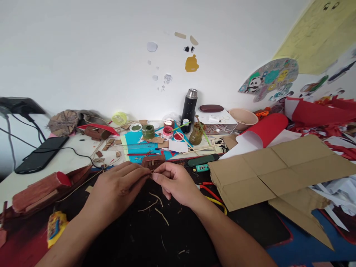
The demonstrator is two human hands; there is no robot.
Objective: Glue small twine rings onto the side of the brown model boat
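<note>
Above a black mat (125, 241), my left hand (119, 185) and my right hand (178, 183) meet fingertip to fingertip. Both are closed in a pinch around something small and brownish, mostly hidden by the fingers; its kind does not show. Just behind the fingertips sits a small red-brown model piece (152, 160), partly covered by my hands. Several short bits of pale twine (162, 216) lie on the mat below. At the left rests a red-brown model boat (41, 191) with a rounded cover, and a yellow bottle (57, 227) lies by my left forearm.
Right of my hands are a green-handled tool (203, 160), a teal lighter (200, 168), red-and-yellow handles (213, 194) and large cardboard sheets (250, 178). Paint jars (148, 131), a black thermos (190, 105) and a brush jar (196, 135) stand behind. A phone (41, 155) lies left.
</note>
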